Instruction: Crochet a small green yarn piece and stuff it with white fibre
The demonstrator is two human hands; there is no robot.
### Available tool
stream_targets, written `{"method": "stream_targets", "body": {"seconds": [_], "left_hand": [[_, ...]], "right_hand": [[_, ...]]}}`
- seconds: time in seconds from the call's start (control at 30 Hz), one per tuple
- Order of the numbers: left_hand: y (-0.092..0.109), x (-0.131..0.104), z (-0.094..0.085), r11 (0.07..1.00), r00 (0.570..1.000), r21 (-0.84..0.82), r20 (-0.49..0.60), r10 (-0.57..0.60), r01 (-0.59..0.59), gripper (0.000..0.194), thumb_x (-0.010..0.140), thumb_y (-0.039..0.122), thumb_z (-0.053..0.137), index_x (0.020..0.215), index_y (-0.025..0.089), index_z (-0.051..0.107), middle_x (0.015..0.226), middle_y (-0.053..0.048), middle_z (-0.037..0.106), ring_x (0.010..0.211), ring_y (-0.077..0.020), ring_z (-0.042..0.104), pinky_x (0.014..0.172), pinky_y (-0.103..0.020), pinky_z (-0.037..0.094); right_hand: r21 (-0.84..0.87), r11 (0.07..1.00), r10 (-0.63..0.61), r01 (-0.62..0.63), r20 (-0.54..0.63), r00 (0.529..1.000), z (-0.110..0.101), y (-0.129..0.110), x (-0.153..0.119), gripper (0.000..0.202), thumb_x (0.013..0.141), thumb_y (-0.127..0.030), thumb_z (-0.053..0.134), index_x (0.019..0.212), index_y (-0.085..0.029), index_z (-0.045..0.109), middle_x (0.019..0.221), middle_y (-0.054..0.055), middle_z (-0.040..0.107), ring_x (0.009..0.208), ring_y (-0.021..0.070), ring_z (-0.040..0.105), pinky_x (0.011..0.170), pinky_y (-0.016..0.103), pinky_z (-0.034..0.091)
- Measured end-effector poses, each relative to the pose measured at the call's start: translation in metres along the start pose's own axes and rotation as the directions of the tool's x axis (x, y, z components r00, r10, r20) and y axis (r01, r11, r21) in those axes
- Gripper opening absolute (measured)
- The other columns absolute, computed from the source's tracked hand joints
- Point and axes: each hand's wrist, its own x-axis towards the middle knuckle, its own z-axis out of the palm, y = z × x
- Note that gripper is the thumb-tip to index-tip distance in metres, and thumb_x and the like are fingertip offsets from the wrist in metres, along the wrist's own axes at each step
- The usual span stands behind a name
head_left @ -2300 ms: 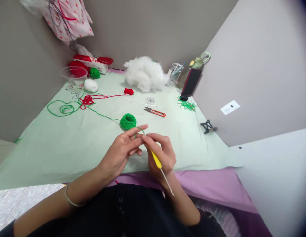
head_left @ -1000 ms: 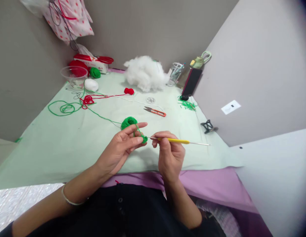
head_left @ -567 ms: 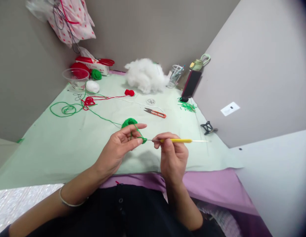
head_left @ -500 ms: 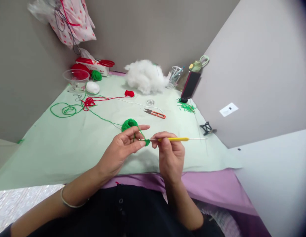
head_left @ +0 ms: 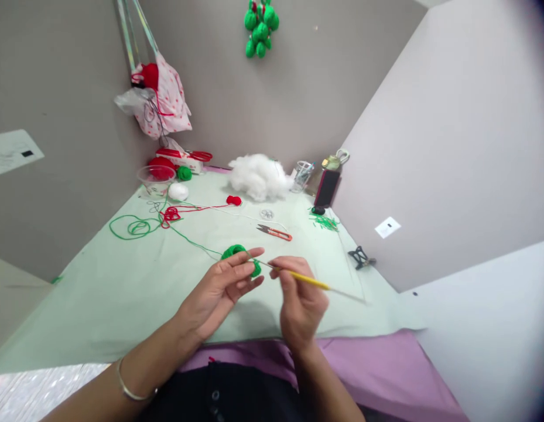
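Observation:
My left hand (head_left: 223,287) pinches a small green crochet piece (head_left: 256,269) between thumb and fingers, with the index finger stretched out above it. My right hand (head_left: 302,302) is wrapped round the yellow handle of a crochet hook (head_left: 309,279). The hook's thin metal shaft points left and reaches the green piece; its exact tip is hard to make out. Just behind my left fingers sits a green yarn ball (head_left: 233,251), partly covered by them. From it, green yarn (head_left: 197,242) trails back left across the table.
Thread snips (head_left: 275,232) lie beyond my hands. White stuffing (head_left: 259,177) is heaped at the back, near a pen cup (head_left: 302,176) and a phone (head_left: 327,187). Tangled red yarn (head_left: 170,215) and a plastic bowl (head_left: 156,183) are at left. Green scraps (head_left: 325,222) lie right.
The view has tilted up, showing green crocheted pieces hanging on the wall. The hook now slants down to the right, and my left hand's lower fingers have opened out below the piece.

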Motion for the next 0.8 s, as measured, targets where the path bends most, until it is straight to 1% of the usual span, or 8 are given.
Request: {"method": "stream_targets", "body": {"seconds": [0.1, 0.17, 0.23, 0.3, 0.43, 0.57, 0.7, 0.8], "left_hand": [[0.005, 0.000, -0.004, 0.993, 0.995, 0.074, -0.025, 0.095, -0.093, 0.023, 0.073, 0.023, 0.089, 0.094, 0.018, 0.083, 0.093, -0.003, 0.070, 0.087, -0.0137, 0.063, 0.096, -0.031, 0.052], [0.006, -0.001, -0.005, 0.974, 0.987, 0.169, -0.020, 0.158, -0.153, 0.022, 0.073, 0.026, 0.089, 0.092, 0.018, 0.082, 0.091, -0.002, 0.069, 0.084, -0.0131, 0.061, 0.092, -0.029, 0.050], [0.007, -0.004, -0.005, 0.969, 0.986, 0.188, -0.014, 0.165, -0.159, 0.019, 0.074, 0.029, 0.089, 0.088, 0.018, 0.081, 0.083, 0.000, 0.066, 0.073, -0.0102, 0.056, 0.087, -0.029, 0.051], [0.008, -0.007, -0.006, 0.983, 0.992, 0.134, -0.010, 0.126, -0.123, 0.019, 0.075, 0.031, 0.089, 0.085, 0.019, 0.079, 0.076, 0.002, 0.062, 0.063, -0.0074, 0.049, 0.080, -0.029, 0.052], [0.013, -0.012, -0.008, 0.983, 0.991, 0.125, 0.004, 0.133, -0.132, 0.023, 0.072, 0.029, 0.091, 0.088, 0.018, 0.079, 0.085, 0.000, 0.063, 0.068, -0.0089, 0.052, 0.068, -0.025, 0.051], [0.017, -0.015, -0.013, 0.966, 0.986, 0.199, 0.026, 0.162, -0.164, 0.026, 0.076, 0.029, 0.086, 0.100, 0.020, 0.081, 0.092, -0.002, 0.063, 0.077, -0.0116, 0.055, 0.068, -0.024, 0.051], [0.020, -0.016, -0.019, 0.978, 0.989, 0.155, 0.063, 0.130, -0.139, 0.025, 0.079, 0.026, 0.082, 0.103, 0.020, 0.081, 0.090, -0.001, 0.059, 0.065, -0.0069, 0.046, 0.068, -0.025, 0.051], [0.021, -0.016, -0.020, 0.985, 0.990, 0.117, 0.073, 0.117, -0.125, 0.022, 0.079, 0.026, 0.081, 0.099, 0.018, 0.081, 0.089, 0.000, 0.059, 0.063, -0.0064, 0.045, 0.069, -0.026, 0.051]], "right_hand": [[0.268, 0.928, 0.265, -0.260, 0.016, 0.964, 0.000, -0.001, 0.006, 0.017, 0.100, -0.026, 0.059, 0.095, -0.021, 0.075, 0.087, 0.003, 0.069, 0.066, 0.0117, 0.062, 0.065, 0.029, 0.053], [0.351, 0.874, 0.344, -0.337, 0.044, 0.938, 0.003, -0.002, 0.007, 0.017, 0.098, -0.031, 0.062, 0.093, -0.021, 0.075, 0.087, 0.002, 0.068, 0.065, 0.0101, 0.059, 0.065, 0.027, 0.051], [0.356, 0.858, 0.371, -0.370, 0.069, 0.926, 0.007, -0.001, 0.008, 0.015, 0.096, -0.032, 0.066, 0.094, -0.021, 0.075, 0.086, 0.001, 0.066, 0.066, 0.0097, 0.058, 0.064, 0.026, 0.049], [0.353, 0.852, 0.376, -0.387, 0.102, 0.921, 0.009, -0.002, 0.009, 0.015, 0.094, -0.034, 0.069, 0.093, -0.021, 0.076, 0.084, 0.001, 0.065, 0.065, 0.0097, 0.057, 0.063, 0.026, 0.047], [0.407, 0.803, 0.422, -0.435, 0.126, 0.898, 0.012, -0.007, 0.016, 0.019, 0.092, -0.037, 0.072, 0.088, -0.020, 0.077, 0.072, -0.001, 0.063, 0.061, 0.0100, 0.058, 0.062, 0.026, 0.047], [0.427, 0.775, 0.454, -0.466, 0.137, 0.880, 0.014, -0.013, 0.020, 0.021, 0.090, -0.039, 0.073, 0.086, -0.019, 0.077, 0.075, 0.001, 0.067, 0.061, 0.0105, 0.059, 0.061, 0.026, 0.048], [0.457, 0.736, 0.504, -0.499, 0.123, 0.855, 0.016, -0.018, 0.022, 0.020, 0.087, -0.039, 0.076, 0.082, -0.019, 0.077, 0.081, 0.002, 0.067, 0.061, 0.0094, 0.058, 0.061, 0.026, 0.048], [0.521, 0.656, 0.560, -0.547, 0.150, 0.815, 0.020, -0.019, 0.024, 0.020, 0.084, -0.039, 0.078, 0.080, -0.019, 0.077, 0.079, 0.002, 0.067, 0.059, 0.0088, 0.055, 0.056, 0.024, 0.046]]}}
